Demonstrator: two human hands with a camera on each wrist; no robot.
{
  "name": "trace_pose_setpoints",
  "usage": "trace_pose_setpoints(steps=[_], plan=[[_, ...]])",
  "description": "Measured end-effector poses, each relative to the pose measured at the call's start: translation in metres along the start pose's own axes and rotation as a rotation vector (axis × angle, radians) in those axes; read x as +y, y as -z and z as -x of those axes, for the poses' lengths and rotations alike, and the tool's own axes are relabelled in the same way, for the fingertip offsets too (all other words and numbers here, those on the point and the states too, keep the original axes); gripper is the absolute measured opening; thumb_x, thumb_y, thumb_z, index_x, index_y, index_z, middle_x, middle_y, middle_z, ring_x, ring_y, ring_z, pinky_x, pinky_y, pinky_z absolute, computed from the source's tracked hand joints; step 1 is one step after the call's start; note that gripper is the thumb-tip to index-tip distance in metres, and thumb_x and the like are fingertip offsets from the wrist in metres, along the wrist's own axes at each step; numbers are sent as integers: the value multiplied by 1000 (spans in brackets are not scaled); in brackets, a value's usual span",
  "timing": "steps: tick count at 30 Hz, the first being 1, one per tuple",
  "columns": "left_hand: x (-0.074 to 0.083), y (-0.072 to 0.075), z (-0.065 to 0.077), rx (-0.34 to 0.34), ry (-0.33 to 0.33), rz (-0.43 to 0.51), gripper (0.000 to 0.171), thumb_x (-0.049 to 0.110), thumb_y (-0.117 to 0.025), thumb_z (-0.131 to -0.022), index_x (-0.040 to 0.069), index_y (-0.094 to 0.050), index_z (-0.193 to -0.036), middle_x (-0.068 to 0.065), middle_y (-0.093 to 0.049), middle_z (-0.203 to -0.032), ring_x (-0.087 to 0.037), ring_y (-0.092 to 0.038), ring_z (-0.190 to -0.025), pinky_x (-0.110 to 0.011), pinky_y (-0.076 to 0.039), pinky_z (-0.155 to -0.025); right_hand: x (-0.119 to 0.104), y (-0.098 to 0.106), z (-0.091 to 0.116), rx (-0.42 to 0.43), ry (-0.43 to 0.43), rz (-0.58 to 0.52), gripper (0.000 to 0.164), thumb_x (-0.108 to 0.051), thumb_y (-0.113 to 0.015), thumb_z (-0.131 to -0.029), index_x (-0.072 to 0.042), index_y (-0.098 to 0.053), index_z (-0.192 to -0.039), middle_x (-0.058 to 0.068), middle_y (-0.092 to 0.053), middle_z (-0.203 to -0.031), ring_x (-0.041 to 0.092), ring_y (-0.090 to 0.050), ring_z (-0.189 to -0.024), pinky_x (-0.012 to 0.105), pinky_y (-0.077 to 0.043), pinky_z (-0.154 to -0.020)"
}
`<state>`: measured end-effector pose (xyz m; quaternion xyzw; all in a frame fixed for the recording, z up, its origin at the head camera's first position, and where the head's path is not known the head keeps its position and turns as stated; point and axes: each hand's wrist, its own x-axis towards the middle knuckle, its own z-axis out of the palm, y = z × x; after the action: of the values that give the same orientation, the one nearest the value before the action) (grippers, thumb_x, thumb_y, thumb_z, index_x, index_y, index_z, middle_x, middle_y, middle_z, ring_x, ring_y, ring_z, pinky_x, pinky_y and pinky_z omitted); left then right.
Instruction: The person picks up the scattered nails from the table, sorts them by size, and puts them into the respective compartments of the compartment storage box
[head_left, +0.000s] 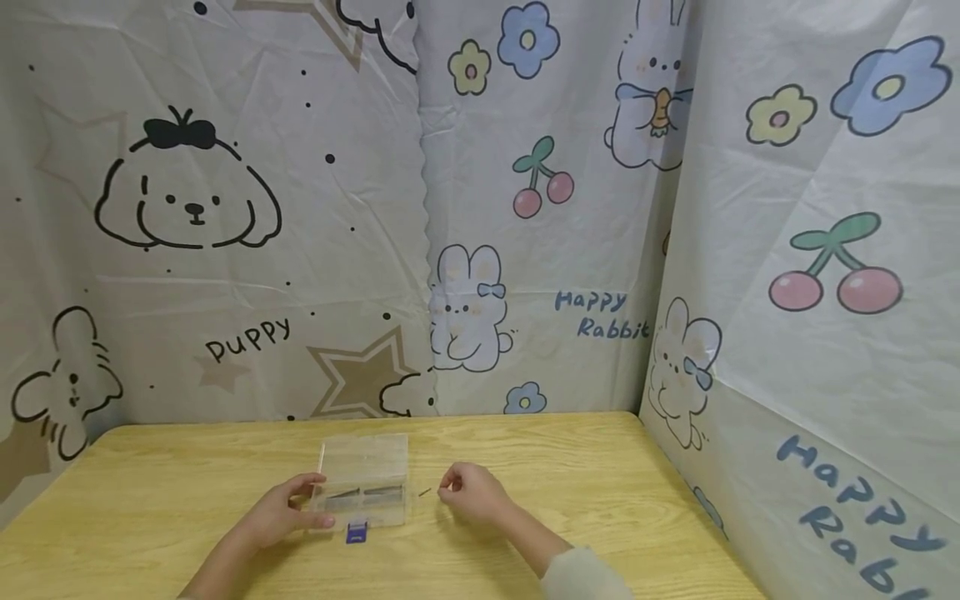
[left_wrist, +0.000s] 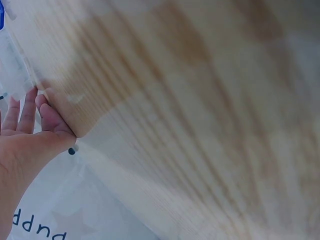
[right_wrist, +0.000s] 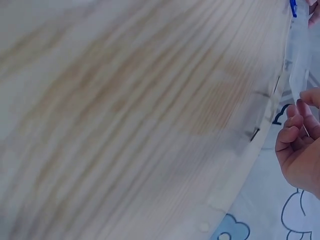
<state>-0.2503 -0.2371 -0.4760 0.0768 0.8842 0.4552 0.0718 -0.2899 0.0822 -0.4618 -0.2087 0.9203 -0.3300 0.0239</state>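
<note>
A clear plastic box stands on the table with its transparent lid raised at the back and a blue latch at the front. Thin dark metal pieces lie inside. My left hand grips the box's left side, thumb at the front corner and fingers toward the back. To the right of the box, my right hand has thumb and forefinger pinched together, a small dark piece barely showing between the tips. One short thin dark piece lies between box and right hand.
The wood-grain table reaches back to a printed cloth hung behind it; another cloth hangs along the right side. In the right wrist view, a short dark piece lies near the table's edge.
</note>
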Motion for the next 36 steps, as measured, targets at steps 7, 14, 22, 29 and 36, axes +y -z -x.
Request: trace_pose_setpoints(steps=[7, 14, 22, 29, 36], plan=[[0, 0, -2, -7, -5, -3, 76, 32, -75, -78, -2, -39, -135, -36, -42, -133, -49, -50, -110, -54, -47, -87, 16, 12, 7, 17, -15, 28, 9, -21, -63, -87, -12, -64, -86, -5, -52, -74, 7, -44, -64, 22, -38, -56], [3, -1, 2, 1, 1, 5, 74, 30, -76, -77, -1, -41, -135, -34, -44, -132, -45, -53, -108, -53, -48, -86, 32, 21, 14, 23, -32, 55, 9, -20, -64, -86, -11, -63, -84, -5, -51, -70, 7, -43, -60, 21, -36, -54], [4, 1, 3, -2, 1, 13, 74, 30, -76, -78, -2, -40, -135, -36, -42, -133, -51, -50, -110, -55, -48, -87, 46, 25, 19, 28, -32, 67, 8, -18, -64, -86, -10, -64, -84, -5, -53, -70, 7, -44, -60, 21, -37, -53], [3, 2, 2, -17, -14, 10, 73, 30, -75, -79, -2, -40, -135, -36, -42, -133, -54, -49, -111, -56, -48, -87, 49, 21, 21, 15, -36, 64, 8, -18, -66, -85, -11, -65, -83, -6, -54, -69, 5, -45, -59, 20, -38, -52], [3, 1, 2, -7, -2, 0, 73, 30, -75, -78, -1, -41, -135, -35, -44, -133, -47, -52, -108, -53, -49, -86, 47, 18, 22, 20, -22, 64, 8, -17, -66, -84, -10, -65, -83, -5, -54, -70, 5, -45, -62, 20, -38, -55]])
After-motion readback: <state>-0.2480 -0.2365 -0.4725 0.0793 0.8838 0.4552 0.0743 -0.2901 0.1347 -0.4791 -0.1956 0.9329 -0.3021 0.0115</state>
